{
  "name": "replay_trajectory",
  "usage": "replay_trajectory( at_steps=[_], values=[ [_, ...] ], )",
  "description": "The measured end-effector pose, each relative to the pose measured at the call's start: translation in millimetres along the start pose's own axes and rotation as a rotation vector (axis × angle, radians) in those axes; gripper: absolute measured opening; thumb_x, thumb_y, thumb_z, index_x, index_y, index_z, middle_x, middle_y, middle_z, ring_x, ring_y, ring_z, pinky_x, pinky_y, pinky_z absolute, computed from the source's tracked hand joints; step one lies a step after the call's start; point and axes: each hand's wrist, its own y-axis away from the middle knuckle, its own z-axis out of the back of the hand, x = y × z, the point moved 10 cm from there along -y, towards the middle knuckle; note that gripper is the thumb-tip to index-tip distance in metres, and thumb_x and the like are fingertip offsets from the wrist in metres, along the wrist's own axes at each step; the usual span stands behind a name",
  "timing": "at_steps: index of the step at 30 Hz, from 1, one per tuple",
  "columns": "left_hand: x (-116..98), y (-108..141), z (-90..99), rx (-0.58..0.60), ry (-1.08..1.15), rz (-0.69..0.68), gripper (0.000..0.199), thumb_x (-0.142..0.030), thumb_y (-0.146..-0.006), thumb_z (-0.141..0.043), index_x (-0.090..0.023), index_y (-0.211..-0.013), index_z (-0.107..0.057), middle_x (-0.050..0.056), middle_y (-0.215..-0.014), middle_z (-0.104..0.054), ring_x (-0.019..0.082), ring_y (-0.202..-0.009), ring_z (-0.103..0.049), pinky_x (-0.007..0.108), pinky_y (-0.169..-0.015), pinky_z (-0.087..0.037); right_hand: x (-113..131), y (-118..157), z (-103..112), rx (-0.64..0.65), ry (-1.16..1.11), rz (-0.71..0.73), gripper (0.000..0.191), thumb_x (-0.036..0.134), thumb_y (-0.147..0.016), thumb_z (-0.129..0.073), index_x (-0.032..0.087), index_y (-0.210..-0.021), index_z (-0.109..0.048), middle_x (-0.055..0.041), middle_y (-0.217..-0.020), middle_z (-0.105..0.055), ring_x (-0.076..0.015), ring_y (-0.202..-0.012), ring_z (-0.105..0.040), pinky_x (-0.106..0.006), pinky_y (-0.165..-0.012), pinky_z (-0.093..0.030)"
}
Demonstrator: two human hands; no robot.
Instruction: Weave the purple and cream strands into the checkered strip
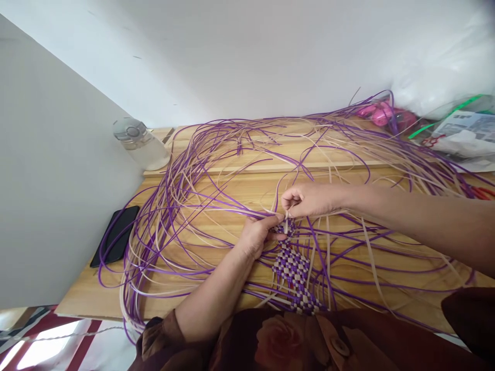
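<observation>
A strip of purple and beige weaving (292, 265) lies on the wooden table in front of me, with long loose strands running out on both sides. My left hand (257, 234) is closed on the far end of the weaving, thumb on top and fingers along its left edge. Just beyond it, my right hand (303, 200) pinches a beige strand (286, 224) that rises from the woven end. Purple strands (247, 210) pass close by my left thumb. The fingertips of my right hand partly cover the strand.
Bundled purple and beige strands (154, 221) curve around the table (93, 293). A dark phone (116, 234) and a clear bottle (145, 147) are at the left. A pink object (381, 113), a green-edged plastic bag (460, 126) and red handles (483, 192) are at the right. A wall stands behind.
</observation>
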Motion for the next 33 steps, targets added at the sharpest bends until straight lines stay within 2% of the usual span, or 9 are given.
replay_trajectory(
  at_steps=[4,8,10,14,17,25,29,33],
  values=[
    [2.6,-1.3,2.9,-0.031,0.02,0.024,0.032,-0.029,-0.058,-0.082,-0.011,-0.082,-0.072,0.008,-0.084,-0.069,0.018,-0.073,-0.064,0.027,-0.05,-0.059,16.4,8.2,5.6,-0.127,0.14,0.186,0.011,0.013,-0.07,-0.054,0.016,-0.073,-0.064,0.0017,-0.064,-0.059,-0.01,-0.058,-0.048,-0.023,-0.055,-0.03],
    [3.3,-2.3,2.8,-0.034,0.019,0.03,0.028,-0.025,-0.06,-0.08,-0.011,-0.083,-0.072,0.008,-0.086,-0.069,0.017,-0.072,-0.062,0.027,-0.05,-0.059,9.4,9.4,4.0,-0.194,0.058,0.222,0.025,0.016,-0.072,-0.055,0.018,-0.091,-0.071,0.0007,-0.072,-0.066,-0.0105,-0.06,-0.052,-0.022,-0.055,-0.033],
    [3.1,-2.7,2.5,-0.035,0.026,0.03,0.026,-0.022,-0.061,-0.078,-0.01,-0.083,-0.072,0.008,-0.086,-0.069,0.016,-0.072,-0.062,0.026,-0.049,-0.059,1.4,6.9,1.6,-0.195,-0.011,0.198,0.024,0.02,-0.074,-0.057,0.018,-0.093,-0.072,-0.0003,-0.077,-0.068,-0.0112,-0.063,-0.056,-0.022,-0.056,-0.035],
    [5.2,-3.4,5.3,-0.079,0.059,0.053,0.017,-0.02,-0.064,-0.074,-0.009,-0.076,-0.07,0.007,-0.08,-0.067,0.016,-0.07,-0.062,0.026,-0.047,-0.058,-10.3,3.3,0.4,-0.216,-0.122,0.134,0.017,0.03,-0.073,-0.063,0.016,-0.081,-0.069,0.0001,-0.068,-0.066,-0.0109,-0.06,-0.055,-0.022,-0.056,-0.037],
    [6.3,-3.2,7.0,-0.108,0.073,0.056,0.016,-0.02,-0.065,-0.073,-0.008,-0.076,-0.07,0.007,-0.079,-0.066,0.016,-0.069,-0.061,0.027,-0.047,-0.059,-15.4,2.2,0.4,-0.235,-0.189,0.065,0.016,0.03,-0.07,-0.064,0.016,-0.076,-0.067,0.0012,-0.064,-0.063,-0.0108,-0.059,-0.053,-0.022,-0.056,-0.038],
    [0.7,0.8,-3.1,0.008,0.031,-0.009,0.041,-0.034,-0.057,-0.087,-0.01,-0.086,-0.07,0.007,-0.084,-0.067,0.017,-0.076,-0.062,0.025,-0.051,-0.059,-13.5,1.8,1.9,-0.203,0.027,-0.144,0.011,0.027,-0.068,-0.065,0.019,-0.075,-0.067,0.0013,-0.07,-0.067,-0.0128,-0.063,-0.056,-0.024,-0.055,-0.035],
    [2.6,1.3,-0.3,-0.027,0.042,0.005,0.046,-0.031,-0.049,-0.091,-0.009,-0.083,-0.069,0.007,-0.082,-0.067,0.017,-0.073,-0.063,0.026,-0.053,-0.059,-12.2,4.3,2.9,-0.202,0.05,-0.21,0.011,0.028,-0.07,-0.064,0.019,-0.076,-0.068,0.0006,-0.072,-0.068,-0.0135,-0.065,-0.057,-0.025,-0.056,-0.035],
    [1.7,2.5,2.1,-0.075,0.059,-0.014,0.042,-0.03,-0.05,-0.089,-0.012,-0.081,-0.067,0.004,-0.078,-0.065,0.016,-0.071,-0.062,0.026,-0.051,-0.058,-20.0,3.3,1.9,-0.209,0.006,-0.234,0.01,0.027,-0.067,-0.065,0.019,-0.073,-0.068,0.0012,-0.068,-0.065,-0.0134,-0.063,-0.055,-0.025,-0.055,-0.034]
  ],
)
